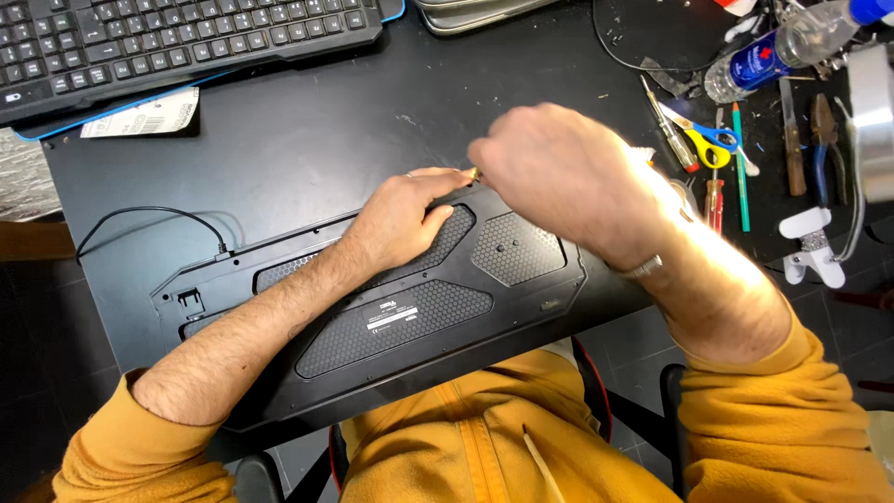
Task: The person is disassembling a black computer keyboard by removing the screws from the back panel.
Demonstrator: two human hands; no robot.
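Right hand [559,172] hides tool — blurred.

Two keyboards lie on the black desk [307,140]: one upturned keyboard [410,307] at the near edge, showing its underside, and one keys-up keyboard [186,37] beyond it at the far left. Two hands, the left hand [405,219] and the right hand [559,172], meet at the upturned keyboard's far edge. To its right lie one pair of yellow-handled scissors [708,140], two screwdrivers [669,126] [714,200], one green pen [740,168], one pair of pliers [823,140] and one plastic bottle [792,47].
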